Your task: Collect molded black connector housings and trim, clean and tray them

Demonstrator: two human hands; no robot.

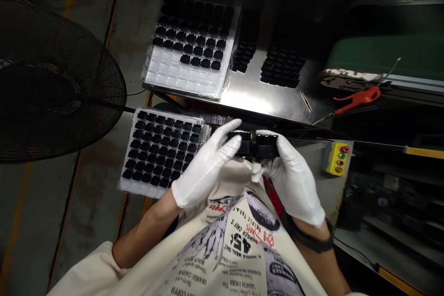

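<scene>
In white gloves, both of my hands are raised close to my body near the table's front edge. My left hand (211,162) has its fingers and thumb closed on a small row of black plastic parts (245,142). A second row of black plastic parts (266,146) is gripped in my right hand (294,175), whose lower fingers curl underneath. The two rows sit side by side with a narrow gap between them. Just left of my left hand lies a white tray (145,188) filled with similar black parts.
A partly filled white tray (173,78) lies on the metal table (256,95). Beside it stand black part blocks (282,67) and tweezers (305,101). An orange air gun (360,99) is at right, above a yellow button box (337,158). A large fan (52,83) stands left.
</scene>
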